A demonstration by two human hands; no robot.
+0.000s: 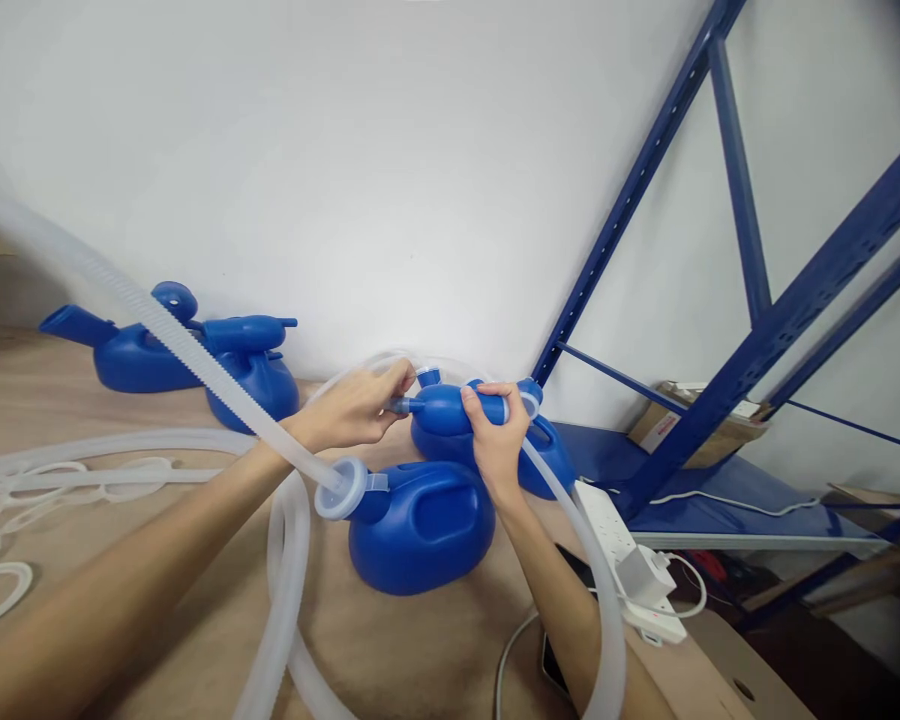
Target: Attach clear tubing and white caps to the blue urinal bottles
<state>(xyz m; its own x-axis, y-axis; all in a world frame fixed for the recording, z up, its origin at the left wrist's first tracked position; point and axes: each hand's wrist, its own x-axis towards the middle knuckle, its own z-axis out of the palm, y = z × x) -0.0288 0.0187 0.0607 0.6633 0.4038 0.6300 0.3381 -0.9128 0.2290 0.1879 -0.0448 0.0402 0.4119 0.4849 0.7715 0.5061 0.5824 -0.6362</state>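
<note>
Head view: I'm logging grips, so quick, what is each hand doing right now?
Left hand: closed, pinching the blue cylinder at its narrow end.
Right hand: closed around the blue cylinder's wider body.

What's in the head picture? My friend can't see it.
A person's left hand pinches the narrow tip of a blue part while the right hand grips its body. Nearer, on a tan table, a blue bottle has a pale hose at its mouth; more bottles stand by the wall.
</note>
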